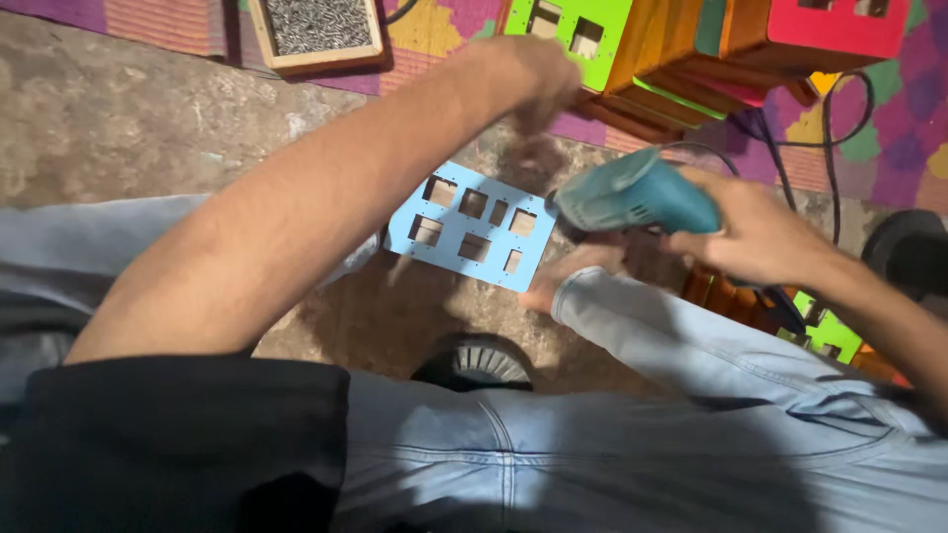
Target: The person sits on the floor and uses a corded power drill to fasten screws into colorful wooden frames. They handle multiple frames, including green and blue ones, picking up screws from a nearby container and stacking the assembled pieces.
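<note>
Teal drill point(632, 194) is gripped in the right hand point(755, 232), just beside a blue panel point(472, 225). The left hand point(523, 74), blurred, is raised near stacked boxes point(681, 49); its grip cannot be told.

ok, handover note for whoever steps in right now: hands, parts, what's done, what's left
Right hand: grips the teal power drill, tip near the blue panel's right edge.
Left hand: blurred, reaching toward the stacked wooden boxes; grip unclear.
Blue cutout panel: flat on the floor between the legs, a bare foot at its edge.
Tray of small metal pieces: top left.
Done: finished boxes with coloured panels stacked ahead.
Left: blue panel is on no box.
</note>
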